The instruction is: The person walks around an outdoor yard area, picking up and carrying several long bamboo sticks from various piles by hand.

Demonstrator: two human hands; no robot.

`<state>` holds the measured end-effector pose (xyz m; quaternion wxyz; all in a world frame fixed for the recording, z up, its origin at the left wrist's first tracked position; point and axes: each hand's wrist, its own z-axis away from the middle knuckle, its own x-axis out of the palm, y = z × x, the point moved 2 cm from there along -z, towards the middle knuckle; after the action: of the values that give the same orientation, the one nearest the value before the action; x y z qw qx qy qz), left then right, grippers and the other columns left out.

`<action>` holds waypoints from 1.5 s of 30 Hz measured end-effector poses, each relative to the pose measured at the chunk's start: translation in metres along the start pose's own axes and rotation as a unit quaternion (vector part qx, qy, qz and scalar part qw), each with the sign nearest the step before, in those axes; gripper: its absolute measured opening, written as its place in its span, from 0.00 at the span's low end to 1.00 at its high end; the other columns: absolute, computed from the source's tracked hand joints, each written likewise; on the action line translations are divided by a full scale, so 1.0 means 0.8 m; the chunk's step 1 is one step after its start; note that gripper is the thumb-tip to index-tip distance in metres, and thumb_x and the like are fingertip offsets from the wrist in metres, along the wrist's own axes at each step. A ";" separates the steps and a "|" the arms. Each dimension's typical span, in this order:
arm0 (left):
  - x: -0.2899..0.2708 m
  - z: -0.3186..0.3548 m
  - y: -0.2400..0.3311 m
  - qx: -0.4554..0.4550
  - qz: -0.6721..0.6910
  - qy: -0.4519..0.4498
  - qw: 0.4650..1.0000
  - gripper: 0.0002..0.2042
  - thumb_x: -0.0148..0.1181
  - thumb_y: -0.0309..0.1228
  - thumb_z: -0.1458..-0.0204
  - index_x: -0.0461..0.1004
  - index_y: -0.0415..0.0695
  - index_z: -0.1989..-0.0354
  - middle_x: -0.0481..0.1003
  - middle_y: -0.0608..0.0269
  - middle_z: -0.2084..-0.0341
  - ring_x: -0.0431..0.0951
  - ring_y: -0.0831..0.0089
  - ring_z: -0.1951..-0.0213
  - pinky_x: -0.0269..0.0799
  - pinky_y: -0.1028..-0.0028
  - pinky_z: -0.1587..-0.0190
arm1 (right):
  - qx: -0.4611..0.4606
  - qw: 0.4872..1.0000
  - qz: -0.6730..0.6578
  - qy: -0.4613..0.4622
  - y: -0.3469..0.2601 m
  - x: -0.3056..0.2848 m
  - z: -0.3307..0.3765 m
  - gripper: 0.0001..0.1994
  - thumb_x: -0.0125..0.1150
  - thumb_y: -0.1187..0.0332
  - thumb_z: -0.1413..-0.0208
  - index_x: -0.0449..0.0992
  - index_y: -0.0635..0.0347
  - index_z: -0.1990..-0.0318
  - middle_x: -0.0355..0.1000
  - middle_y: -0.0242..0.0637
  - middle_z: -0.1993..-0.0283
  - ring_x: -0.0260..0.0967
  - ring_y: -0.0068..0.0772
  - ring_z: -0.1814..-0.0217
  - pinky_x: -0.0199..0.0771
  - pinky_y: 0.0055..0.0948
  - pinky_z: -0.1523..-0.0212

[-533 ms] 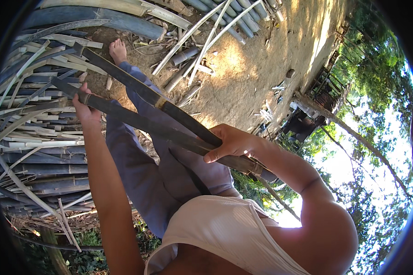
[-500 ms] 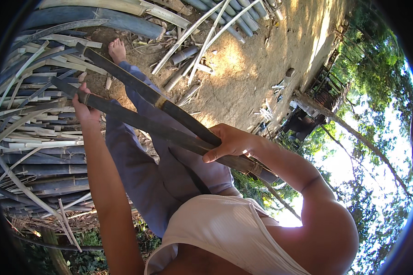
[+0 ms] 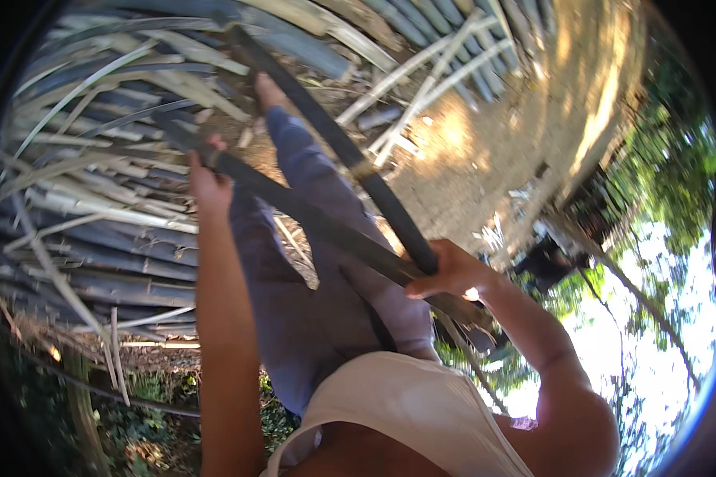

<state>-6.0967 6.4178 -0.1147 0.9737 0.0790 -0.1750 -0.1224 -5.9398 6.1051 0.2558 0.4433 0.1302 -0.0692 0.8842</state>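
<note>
Across the lap of the seated person, over blue-grey trousers [image 3: 310, 302], lie two long dark split bamboo strips [image 3: 326, 230] — the work in hand looks like drawing or splitting them apart. Left hand [image 3: 208, 181] is closed around the far end of the lower strip; right hand [image 3: 445, 272] is clamped where both strips meet. Beyond lies a heap of pale and grey bamboo poles [image 3: 87, 159] on bare sandy ground [image 3: 485, 151]. Any next pull calls for a firm, steady hold on both ends.

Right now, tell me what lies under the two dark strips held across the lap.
Under the dark strips lie the blue-grey trousered legs and bare dirt. The ground directly beneath the legs is covered. The left hand and right hand grip the strips.
</note>
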 end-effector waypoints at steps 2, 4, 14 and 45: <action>0.066 0.040 -0.016 0.027 0.036 0.114 0.992 0.20 0.38 0.47 0.31 0.73 0.44 0.53 0.78 0.61 0.62 0.77 0.70 0.62 0.74 0.69 0.58 | 0.021 0.998 0.032 0.043 -0.011 0.003 0.015 0.21 0.79 0.72 0.59 0.75 0.65 0.58 0.75 0.30 0.70 0.73 0.20 0.69 0.74 0.23 0.66; 0.039 0.069 -0.003 0.025 0.030 0.136 0.990 0.15 0.43 0.45 0.32 0.72 0.48 0.60 0.68 0.69 0.77 0.68 0.77 0.75 0.62 0.75 0.77 | -0.009 0.994 0.109 0.023 0.008 -0.006 0.022 0.21 0.78 0.71 0.57 0.77 0.63 0.55 0.76 0.31 0.68 0.74 0.20 0.66 0.75 0.24 0.64; -0.060 0.317 0.049 0.067 -0.079 0.273 0.957 0.14 0.50 0.42 0.34 0.70 0.43 0.59 0.58 0.72 0.87 0.56 0.81 0.89 0.50 0.77 0.87 | -0.102 0.993 0.051 -0.042 -0.056 0.052 -0.061 0.20 0.76 0.79 0.56 0.75 0.66 0.55 0.75 0.30 0.68 0.72 0.17 0.68 0.73 0.20 0.68; -0.159 0.449 -0.007 0.195 -0.003 0.262 0.945 0.17 0.41 0.42 0.31 0.67 0.43 0.68 0.69 0.65 0.86 0.65 0.79 0.88 0.60 0.79 0.85 | -0.268 0.938 0.219 -0.025 -0.088 0.317 -0.287 0.11 0.54 0.66 0.33 0.68 0.60 0.49 0.69 0.30 0.71 0.66 0.19 0.77 0.72 0.23 0.75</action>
<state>-6.3426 6.4061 0.1757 0.9503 0.2974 0.0664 -0.0636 -6.0673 6.3963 0.1108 0.2548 0.0108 -0.3413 0.9047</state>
